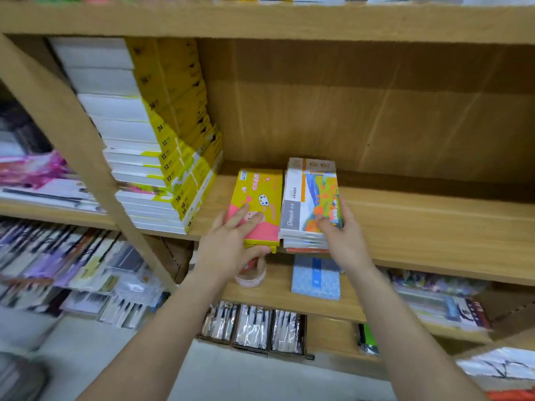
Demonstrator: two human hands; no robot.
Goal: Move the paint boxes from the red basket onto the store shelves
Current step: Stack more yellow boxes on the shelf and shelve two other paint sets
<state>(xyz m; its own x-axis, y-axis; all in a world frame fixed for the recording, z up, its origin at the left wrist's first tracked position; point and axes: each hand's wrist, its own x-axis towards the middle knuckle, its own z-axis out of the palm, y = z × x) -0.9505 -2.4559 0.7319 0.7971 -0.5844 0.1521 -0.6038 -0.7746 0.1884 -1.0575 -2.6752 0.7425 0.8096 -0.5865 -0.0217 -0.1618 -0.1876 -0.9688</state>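
1. The shelf (pixel 405 224) is smooth, light brown wood with lines in it. Its back wall is brown too.
2. Two small piles of flat paint boxes lie side by side near the front edge of the shelf, and they touch each other.
3. The yellow and pink box (pixel 260 204) is a flat cardboard rectangle with a little paint tray drawn on it. It lies on top of another yellow box.
4. The left hand (pixel 231 247) rests on its near end. The fingers (pixel 246 222) lie flat and a bit spread on the top, and the thumb is hooked under the front edge.
5. The white box with a bright picture (pixel 311 198) tops a pile of thin boxes. The lowest one has an orange edge.
6. The right hand (pixel 344 238) grips the near right corner, thumb on top, the other fingers down the side.
7. A tall stack of white and yellow boxes (pixel 162 157) stands just left, leaning.
8. To the right, the shelf is bare.
9. On the lower shelf are a blue patterned pad (pixel 316 280) and a clear roll of tape (pixel 251 276), partly hidden by the left hand.
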